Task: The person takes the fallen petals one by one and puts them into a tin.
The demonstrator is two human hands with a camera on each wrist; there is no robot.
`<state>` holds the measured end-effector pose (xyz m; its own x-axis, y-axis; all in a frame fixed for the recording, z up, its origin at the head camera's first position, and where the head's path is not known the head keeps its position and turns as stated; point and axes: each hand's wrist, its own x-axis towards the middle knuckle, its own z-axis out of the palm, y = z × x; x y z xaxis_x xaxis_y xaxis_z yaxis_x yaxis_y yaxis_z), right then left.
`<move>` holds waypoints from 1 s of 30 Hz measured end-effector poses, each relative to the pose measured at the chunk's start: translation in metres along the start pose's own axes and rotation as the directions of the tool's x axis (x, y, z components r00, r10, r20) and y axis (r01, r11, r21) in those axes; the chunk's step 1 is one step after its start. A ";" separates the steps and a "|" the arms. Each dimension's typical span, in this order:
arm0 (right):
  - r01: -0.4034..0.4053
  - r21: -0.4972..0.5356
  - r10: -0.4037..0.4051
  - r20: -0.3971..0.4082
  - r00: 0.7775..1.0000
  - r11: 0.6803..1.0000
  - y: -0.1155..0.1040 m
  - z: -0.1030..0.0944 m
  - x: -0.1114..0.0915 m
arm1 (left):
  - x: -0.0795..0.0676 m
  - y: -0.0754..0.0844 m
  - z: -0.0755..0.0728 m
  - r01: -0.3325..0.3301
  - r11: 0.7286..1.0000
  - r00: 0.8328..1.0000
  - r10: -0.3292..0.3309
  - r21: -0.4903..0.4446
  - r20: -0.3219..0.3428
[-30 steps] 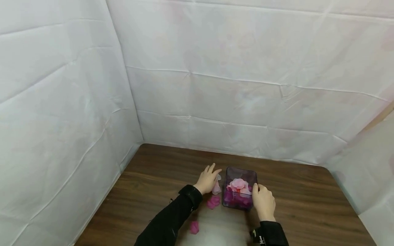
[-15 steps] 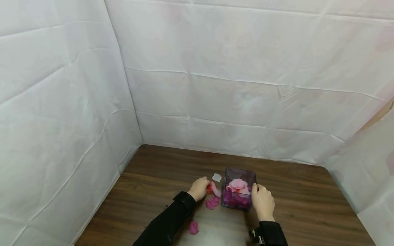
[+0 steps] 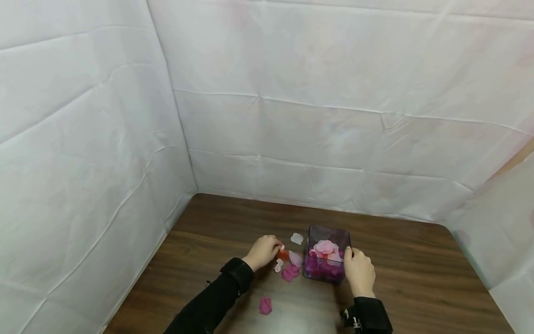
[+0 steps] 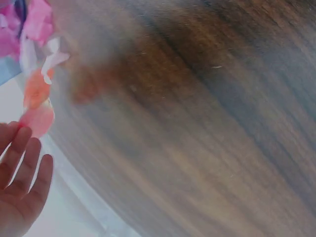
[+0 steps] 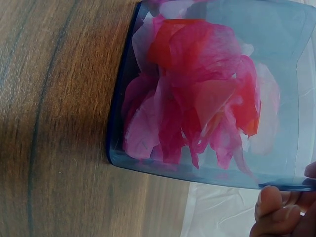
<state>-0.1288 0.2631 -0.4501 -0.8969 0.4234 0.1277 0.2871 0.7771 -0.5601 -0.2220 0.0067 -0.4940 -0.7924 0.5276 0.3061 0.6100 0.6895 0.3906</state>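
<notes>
My left hand (image 3: 263,252) is left of the box, its thumb and forefinger pinching the edge of a pink petal (image 4: 38,118). An orange petal (image 4: 37,89) overlaps that petal in the left wrist view. Around the fingertips lie a pale pink petal (image 3: 295,258), a small white petal (image 3: 278,265) and magenta petals (image 3: 290,272). My right hand (image 3: 359,273) grips the right side of a see-through purple box (image 3: 317,232), thumb at its rim. Inside, pink, red and magenta petals (image 5: 197,89) are heaped.
Behind the pile, close to the box, lies a white petal (image 3: 297,238). A single magenta petal (image 3: 265,305) sits nearer the front. The brown wood-grain table (image 3: 417,269) meets white cloth walls (image 3: 317,116) at the back and sides.
My left hand has drawn leftward from beside the box, uncovering the white, pale pink and orange petals, and now pinches a pink one. The right hand keeps its grip on the box.
</notes>
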 end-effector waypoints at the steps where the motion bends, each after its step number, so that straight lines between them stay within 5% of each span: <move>1: -0.001 0.000 0.001 0.000 1.000 1.000 0.000 0.000 0.000 | 0.001 0.001 -0.002 0.005 1.000 1.000 -0.005 -0.006 -0.018; 7: -0.009 0.003 0.009 -0.009 1.000 1.000 0.000 -0.002 0.001 | 0.007 0.010 -0.011 0.046 0.998 0.997 -0.049 -0.049 -0.066; 16: -0.005 -0.007 0.005 0.027 1.000 1.000 0.003 -0.004 0.001 | -0.001 0.007 0.021 0.015 0.988 0.985 -0.041 0.152 0.168; 22: -0.004 -0.007 0.004 0.011 1.000 1.000 0.003 -0.002 0.000 | -0.001 0.003 0.021 -0.014 0.991 0.996 0.002 0.133 0.089; 30: 0.003 -0.008 -0.003 0.012 1.000 1.000 0.004 -0.002 0.000 | 0.009 0.005 -0.008 0.015 0.999 0.999 -0.016 0.033 0.033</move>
<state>-0.1271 0.2671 -0.4513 -0.9016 0.4156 0.1197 0.2871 0.7821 -0.5532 -0.2260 0.0112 -0.4828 -0.8021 0.5324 0.2705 0.5972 0.7133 0.3668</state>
